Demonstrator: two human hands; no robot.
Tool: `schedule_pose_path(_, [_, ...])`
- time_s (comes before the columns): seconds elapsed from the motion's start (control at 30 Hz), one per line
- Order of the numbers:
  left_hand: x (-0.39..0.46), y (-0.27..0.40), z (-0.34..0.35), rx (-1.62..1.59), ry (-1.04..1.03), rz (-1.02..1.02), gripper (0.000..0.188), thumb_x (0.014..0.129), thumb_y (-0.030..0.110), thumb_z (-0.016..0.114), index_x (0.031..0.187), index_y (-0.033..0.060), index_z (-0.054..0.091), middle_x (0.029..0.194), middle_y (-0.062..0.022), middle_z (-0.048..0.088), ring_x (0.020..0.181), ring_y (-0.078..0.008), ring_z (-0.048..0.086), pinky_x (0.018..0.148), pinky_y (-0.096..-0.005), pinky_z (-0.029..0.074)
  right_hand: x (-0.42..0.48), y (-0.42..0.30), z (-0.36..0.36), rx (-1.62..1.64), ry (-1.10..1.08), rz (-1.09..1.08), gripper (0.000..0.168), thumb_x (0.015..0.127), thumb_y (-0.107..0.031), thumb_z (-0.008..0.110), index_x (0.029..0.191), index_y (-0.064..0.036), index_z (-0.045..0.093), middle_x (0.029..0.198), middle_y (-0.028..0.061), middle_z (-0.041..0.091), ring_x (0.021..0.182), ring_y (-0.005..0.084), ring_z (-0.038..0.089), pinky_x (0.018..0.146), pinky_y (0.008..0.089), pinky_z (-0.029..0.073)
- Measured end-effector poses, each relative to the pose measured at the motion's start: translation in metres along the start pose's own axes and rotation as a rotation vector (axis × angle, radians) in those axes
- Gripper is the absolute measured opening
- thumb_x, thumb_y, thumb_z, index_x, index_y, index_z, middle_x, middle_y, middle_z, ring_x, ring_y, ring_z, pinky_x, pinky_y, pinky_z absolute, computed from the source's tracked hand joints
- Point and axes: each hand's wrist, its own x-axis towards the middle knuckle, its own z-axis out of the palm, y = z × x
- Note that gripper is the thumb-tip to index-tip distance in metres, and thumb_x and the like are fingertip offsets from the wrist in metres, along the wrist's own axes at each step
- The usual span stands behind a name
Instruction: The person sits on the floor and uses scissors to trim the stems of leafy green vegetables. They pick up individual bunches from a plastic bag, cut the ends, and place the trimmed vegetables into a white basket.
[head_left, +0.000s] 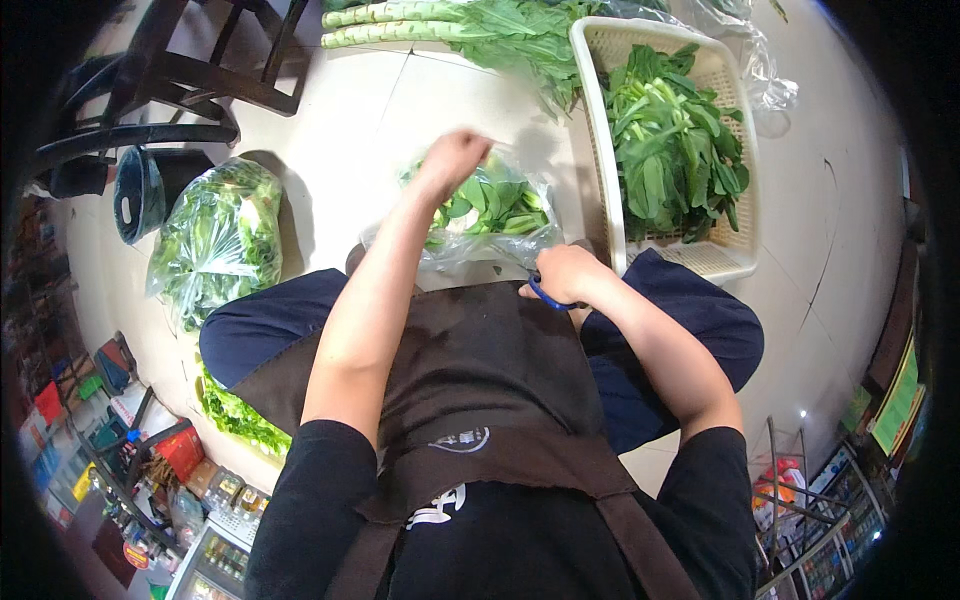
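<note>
My right hand (568, 274) grips the blue loop handle of what look like scissors (551, 294), at the near right edge of an open clear plastic bag (457, 251). Whether that hand also touches the plastic cannot be told. Cut leafy greens (491, 206) with pale stems lie inside the bag on the floor, between my feet. Over the bag's far side is my left hand (455, 159), fingers curled and slightly blurred. Its fingertips are hidden, so any hold on a leaf or the plastic is unclear.
To the right stands a cream plastic basket (611, 150) with leafy greens (675, 150). Long-stemmed vegetables (405, 31) lie beyond. A full bag of greens (225, 232), a dark bucket (139, 195) and a dark wooden stool (217, 75) are leftward. Lettuce-like leaves (240, 412) lie by my left knee.
</note>
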Motion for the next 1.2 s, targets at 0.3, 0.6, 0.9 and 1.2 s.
schedule_pose_path(0.3, [0.001, -0.198, 0.135, 0.426, 0.056, -0.240, 0.061, 0.074, 0.031, 0.075, 0.127, 0.0083, 0.058, 0.117, -0.0196, 0.065, 0.112, -0.0339, 0.060, 0.099, -0.0408, 0.046, -0.021, -0.011, 0.002, -0.008, 0.064, -0.089, 0.052, 0.084, -0.049, 0.069, 0.096, 0.002, 0.072, 0.098, 0.0222, 0.070, 0.096, 0.0367, 0.068, 0.084, 0.0431, 0.055])
schedule_pose_path(0.6, [-0.005, -0.176, 0.141, 0.104, 0.098, -0.325, 0.077, 0.072, 0.042, 0.077, 0.135, 0.0071, 0.049, 0.126, -0.0193, 0.060, 0.122, -0.0326, 0.055, 0.104, -0.0420, 0.042, -0.021, -0.010, -0.003, 0.030, 0.107, -0.110, 0.052, 0.085, -0.047, 0.068, 0.096, 0.003, 0.072, 0.098, 0.0236, 0.070, 0.096, 0.0374, 0.068, 0.084, 0.0440, 0.054])
schedule_pose_path(0.9, [-0.014, -0.125, 0.103, 0.235, 0.287, -0.429, 0.061, 0.073, 0.036, 0.074, 0.126, 0.0102, 0.058, 0.117, -0.0235, 0.062, 0.113, -0.0331, 0.059, 0.099, -0.0433, 0.045, -0.023, -0.010, -0.007, 0.043, 0.137, -0.069, 0.053, 0.085, -0.048, 0.068, 0.101, 0.003, 0.071, 0.102, 0.0240, 0.069, 0.099, 0.0378, 0.067, 0.087, 0.0437, 0.053])
schedule_pose_path(1.2, [-0.082, -0.091, 0.046, 0.048, 0.640, 0.066, 0.044, 0.085, 0.021, 0.071, 0.120, 0.0016, 0.052, 0.097, -0.0264, 0.066, 0.091, -0.0404, 0.066, 0.082, -0.0460, 0.051, -0.017, -0.013, -0.009, 0.001, 0.251, -0.046, 0.053, 0.086, -0.049, 0.065, 0.099, 0.002, 0.071, 0.101, 0.0224, 0.069, 0.097, 0.0363, 0.067, 0.084, 0.0436, 0.054])
